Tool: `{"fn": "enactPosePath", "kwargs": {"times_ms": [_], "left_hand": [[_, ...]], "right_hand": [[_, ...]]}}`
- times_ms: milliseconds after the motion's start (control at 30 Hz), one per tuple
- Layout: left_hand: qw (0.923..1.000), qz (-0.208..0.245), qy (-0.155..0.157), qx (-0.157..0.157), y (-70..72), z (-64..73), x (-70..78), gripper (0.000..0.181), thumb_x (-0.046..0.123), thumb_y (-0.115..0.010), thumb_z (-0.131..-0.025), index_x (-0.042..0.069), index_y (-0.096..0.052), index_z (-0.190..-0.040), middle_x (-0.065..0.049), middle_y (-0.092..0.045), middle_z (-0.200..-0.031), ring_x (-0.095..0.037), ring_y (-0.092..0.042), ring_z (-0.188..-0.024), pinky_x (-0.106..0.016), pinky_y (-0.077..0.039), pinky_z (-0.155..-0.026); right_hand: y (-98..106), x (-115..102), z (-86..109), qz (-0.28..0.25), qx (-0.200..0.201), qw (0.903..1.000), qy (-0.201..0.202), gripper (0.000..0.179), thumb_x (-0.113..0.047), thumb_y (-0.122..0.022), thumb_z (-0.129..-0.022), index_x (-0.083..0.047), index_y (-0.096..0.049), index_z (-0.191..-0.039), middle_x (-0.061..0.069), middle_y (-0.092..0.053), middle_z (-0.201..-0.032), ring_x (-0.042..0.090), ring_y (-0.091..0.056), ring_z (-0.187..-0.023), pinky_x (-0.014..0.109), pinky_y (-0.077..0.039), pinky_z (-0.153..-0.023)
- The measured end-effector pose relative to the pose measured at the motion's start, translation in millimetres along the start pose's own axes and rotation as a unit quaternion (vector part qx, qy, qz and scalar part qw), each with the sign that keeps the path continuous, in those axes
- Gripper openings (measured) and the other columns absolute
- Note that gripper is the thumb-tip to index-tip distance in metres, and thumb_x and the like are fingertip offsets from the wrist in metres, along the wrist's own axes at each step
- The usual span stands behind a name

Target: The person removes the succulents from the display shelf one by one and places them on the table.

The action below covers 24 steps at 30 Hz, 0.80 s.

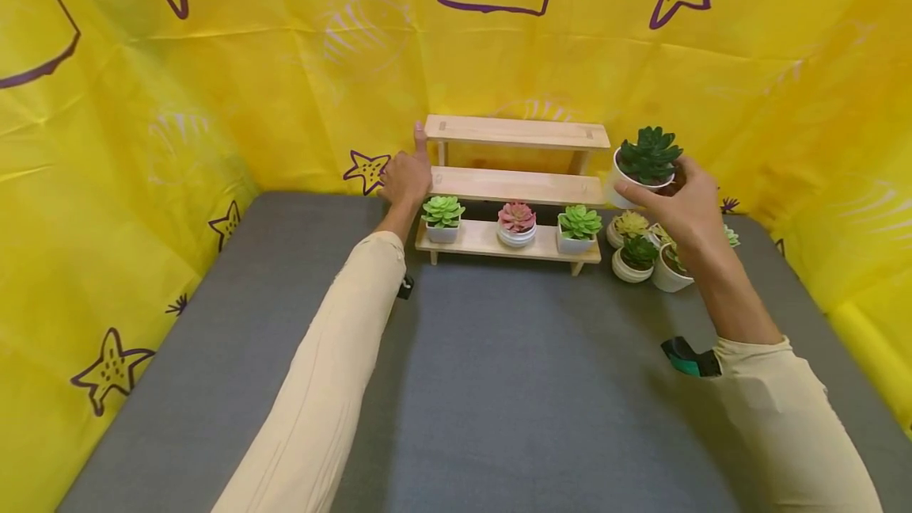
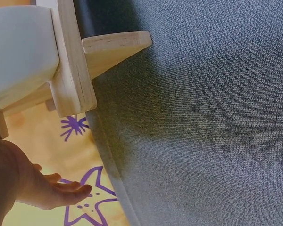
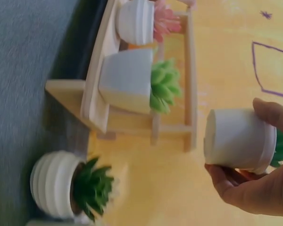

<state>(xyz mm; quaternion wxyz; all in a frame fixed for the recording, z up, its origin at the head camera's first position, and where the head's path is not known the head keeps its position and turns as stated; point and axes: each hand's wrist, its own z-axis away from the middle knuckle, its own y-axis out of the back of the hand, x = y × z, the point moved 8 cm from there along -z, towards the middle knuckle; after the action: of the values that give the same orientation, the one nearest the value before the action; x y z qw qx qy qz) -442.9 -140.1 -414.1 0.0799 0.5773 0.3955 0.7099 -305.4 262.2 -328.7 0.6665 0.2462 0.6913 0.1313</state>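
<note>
My right hand (image 1: 687, 200) grips a potted succulent (image 1: 648, 155), dark green in a white pot, in the air just right of the wooden shelf's upper tiers. In the right wrist view, thumb and fingers are around its white pot (image 3: 238, 136). At the left end of the tiered wooden shelf (image 1: 516, 185) is my left hand (image 1: 408, 179), its thumb pointing up beside the tiers. The left wrist view shows that hand's fingers (image 2: 68, 193) loosely extended, holding nothing. On the bottom tier stand a green succulent (image 1: 443, 216), a pink succulent (image 1: 516, 222) and another green succulent (image 1: 579, 226).
Several potted succulents cluster on the grey table (image 1: 499, 386) right of the shelf, among them a dark green one in a ribbed white pot (image 1: 634, 260). A yellow patterned cloth (image 1: 285, 85) hangs close behind the shelf and along both sides.
</note>
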Motion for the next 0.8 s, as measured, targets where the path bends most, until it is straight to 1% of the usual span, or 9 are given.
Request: {"fn": "enactPosePath", "kwargs": {"times_ms": [133, 200, 267, 333, 433, 500, 567, 667, 800], "left_hand": [[1.0000, 0.002, -0.002, -0.001, 0.0, 0.4, 0.5, 0.105, 0.089, -0.004, -0.093, 0.005, -0.065, -0.104, -0.015, -0.064, -0.108, -0.040, -0.059, -0.120, -0.061, -0.041, -0.105], [1.0000, -0.001, -0.002, 0.000, 0.3, 0.4, 0.2, 0.105, 0.090, -0.002, -0.092, 0.006, -0.065, -0.102, -0.015, -0.064, -0.110, -0.040, -0.059, -0.120, -0.061, -0.040, -0.106], [1.0000, -0.004, -0.001, 0.000, 0.6, 0.3, -0.4, 0.106, 0.090, 0.000, -0.091, 0.006, -0.064, -0.101, -0.016, -0.065, -0.112, -0.039, -0.059, -0.121, -0.060, -0.040, -0.107], [1.0000, -0.003, -0.001, 0.000, 1.0, 0.3, -0.9, 0.106, 0.090, 0.001, -0.091, 0.006, -0.064, -0.101, -0.016, -0.065, -0.111, -0.039, -0.060, -0.119, -0.060, -0.040, -0.106], [1.0000, -0.004, 0.001, -0.001, 1.0, 0.2, -1.5, 0.107, 0.091, 0.000, -0.090, 0.006, -0.064, -0.102, -0.015, -0.064, -0.106, -0.038, -0.061, -0.116, -0.058, -0.041, -0.104], [1.0000, -0.003, 0.003, -0.001, 1.2, 0.0, -1.7, 0.109, 0.091, 0.000, -0.090, 0.005, -0.065, -0.103, -0.015, -0.063, -0.105, -0.039, -0.061, -0.116, -0.058, -0.042, -0.103], [1.0000, -0.005, 0.006, -0.001, 1.3, 0.4, -1.7, 0.110, 0.092, 0.000, -0.089, 0.005, -0.066, -0.106, -0.015, -0.064, -0.107, -0.039, -0.061, -0.118, -0.058, -0.042, -0.104], [1.0000, -0.007, 0.005, -0.004, 0.6, 1.0, -0.6, 0.112, 0.091, 0.001, -0.089, 0.005, -0.068, -0.108, -0.016, -0.066, -0.115, -0.039, -0.060, -0.123, -0.059, -0.041, -0.106], [0.9999, -0.008, 0.006, -0.003, 0.0, 1.9, 0.9, 0.112, 0.091, 0.002, -0.090, 0.005, -0.068, -0.107, -0.017, -0.068, -0.119, -0.040, -0.059, -0.124, -0.059, -0.041, -0.106]], "right_hand": [[18.9, 4.9, 9.0, 0.014, 0.014, 0.9998, 0.004, 0.072, -0.040, -0.078, -0.093, -0.016, -0.044, -0.151, -0.020, -0.053, -0.109, 0.003, -0.055, -0.096, 0.012, -0.048, -0.076], [28.3, 8.8, 12.6, 0.014, 0.022, 0.9996, 0.003, 0.068, -0.037, -0.079, -0.093, -0.019, -0.046, -0.150, -0.023, -0.054, -0.109, 0.001, -0.056, -0.095, 0.010, -0.048, -0.076], [37.9, 12.8, 15.2, 0.006, 0.034, 0.9994, 0.005, 0.059, -0.032, -0.080, -0.093, -0.025, -0.050, -0.143, -0.025, -0.056, -0.106, -0.001, -0.056, -0.093, 0.010, -0.048, -0.074], [46.8, 17.6, 17.3, -0.012, 0.043, 0.9990, 0.006, 0.052, -0.025, -0.081, -0.092, -0.031, -0.053, -0.136, -0.026, -0.058, -0.104, -0.003, -0.058, -0.090, 0.009, -0.048, -0.072], [59.3, 25.6, 20.0, -0.069, 0.055, 0.9960, 0.012, 0.048, -0.011, -0.082, -0.090, -0.032, -0.057, -0.125, -0.025, -0.063, -0.100, -0.004, -0.060, -0.086, 0.007, -0.049, -0.070], [66.2, 31.4, 22.0, -0.075, 0.062, 0.9952, 0.010, 0.047, -0.010, -0.082, -0.089, -0.032, -0.058, -0.122, -0.025, -0.064, -0.097, -0.004, -0.060, -0.084, 0.007, -0.049, -0.069], [73.0, 38.4, 24.3, -0.060, 0.069, 0.9957, 0.000, 0.043, -0.013, -0.083, -0.089, -0.033, -0.058, -0.118, -0.026, -0.062, -0.094, -0.005, -0.059, -0.082, 0.006, -0.048, -0.068], [83.5, 49.7, 28.1, -0.005, 0.079, 0.9966, -0.023, 0.041, -0.023, -0.084, -0.089, -0.037, -0.056, -0.116, -0.030, -0.059, -0.092, -0.008, -0.057, -0.080, 0.006, -0.046, -0.068], [98.3, 67.9, 31.1, 0.014, 0.089, 0.9946, -0.053, 0.043, -0.026, -0.085, -0.088, -0.039, -0.055, -0.117, -0.031, -0.057, -0.095, -0.007, -0.055, -0.082, 0.006, -0.044, -0.068]]}}
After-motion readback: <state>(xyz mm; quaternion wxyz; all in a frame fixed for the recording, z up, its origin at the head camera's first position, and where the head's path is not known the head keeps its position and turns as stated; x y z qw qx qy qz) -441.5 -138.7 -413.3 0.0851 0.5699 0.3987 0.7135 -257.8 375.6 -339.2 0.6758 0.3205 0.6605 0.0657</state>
